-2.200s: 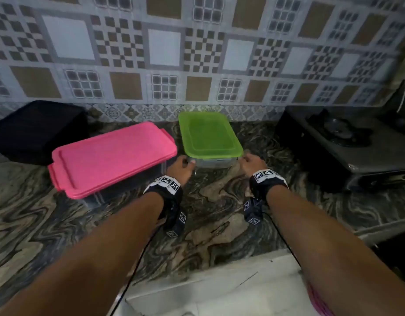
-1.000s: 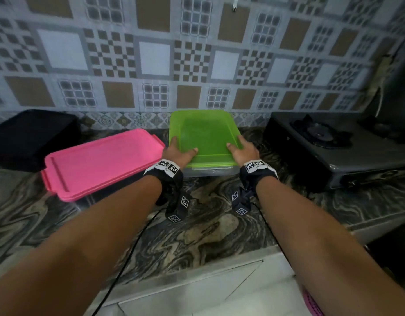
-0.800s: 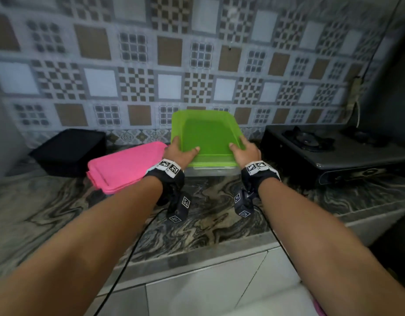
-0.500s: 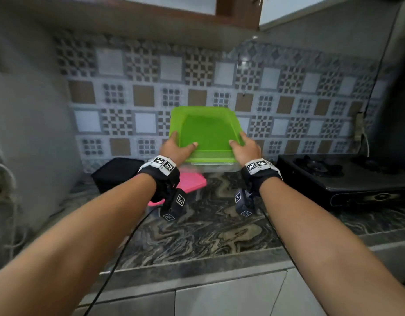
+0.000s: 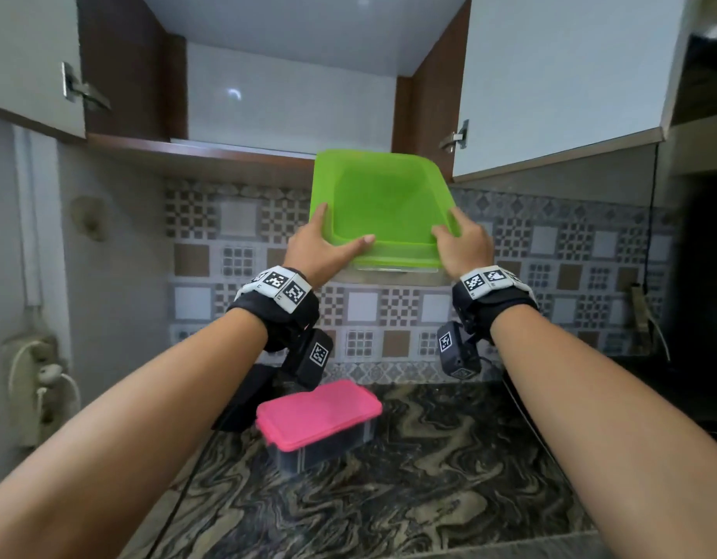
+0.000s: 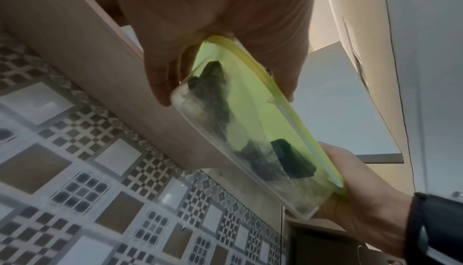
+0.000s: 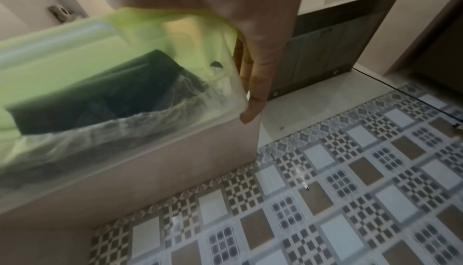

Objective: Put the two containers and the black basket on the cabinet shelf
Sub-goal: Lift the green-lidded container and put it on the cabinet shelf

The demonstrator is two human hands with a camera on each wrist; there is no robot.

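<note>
Open cabinet shelf (image 5: pixel 244 149) just above both hands: left hand (image 5: pixel 316 252) and right hand (image 5: pixel 464 246) clasp the green-lidded container (image 5: pixel 383 203); next, lift it over the edge.

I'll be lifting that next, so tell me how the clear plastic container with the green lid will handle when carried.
The clear plastic container with the green lid probably stays stiff: it keeps its shape held only at its ends by the left hand and right hand. It seems light, since it is held aloft. The dark loose contents may slide if it tilts.
</note>
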